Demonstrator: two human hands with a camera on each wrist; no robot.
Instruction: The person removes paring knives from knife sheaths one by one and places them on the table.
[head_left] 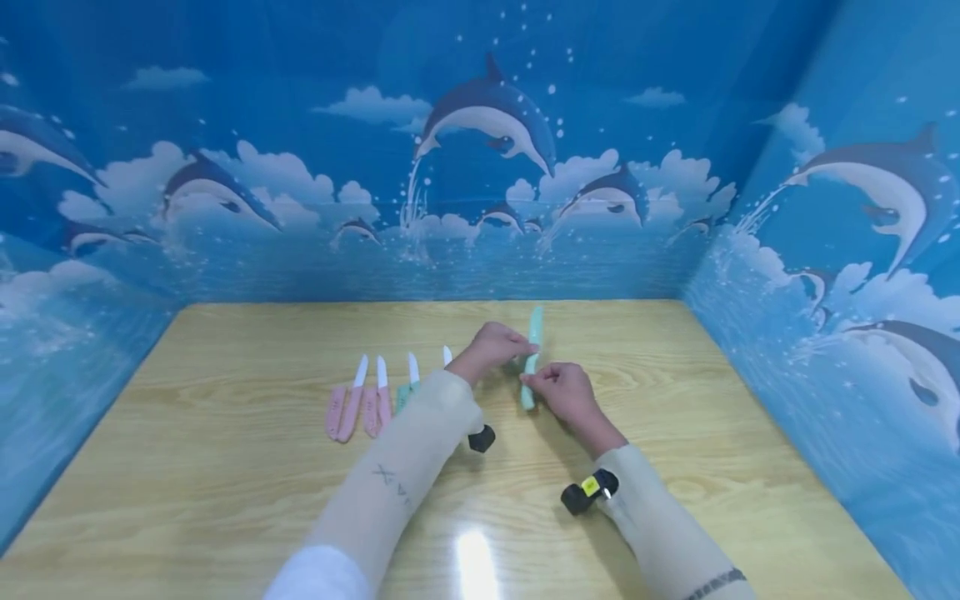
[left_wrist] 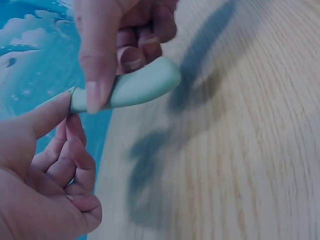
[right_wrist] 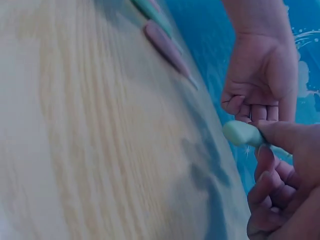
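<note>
Both hands hold one teal knife above mid-table: right hand pinches its near end, left hand apparently grips the middle. Pink knives lie left.

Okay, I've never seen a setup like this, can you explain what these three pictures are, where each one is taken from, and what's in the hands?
There is no machine here: a person works with two bare hands, wearing small cameras. The wide picture comes from a camera on the head, looking down at a wooden table inside blue walls printed with dolphins. The other two come from cameras strapped to the wrists, so they show the fingers from very close.

Both hands hold one mint-green knife in its sheath above the table. The left hand pinches the upper part, and the right hand pinches the handle end. In the left wrist view the rounded green handle sits between a thumb and fingers.

To the left on the table lies a row of small knives, pink and green, with white blades.
</note>
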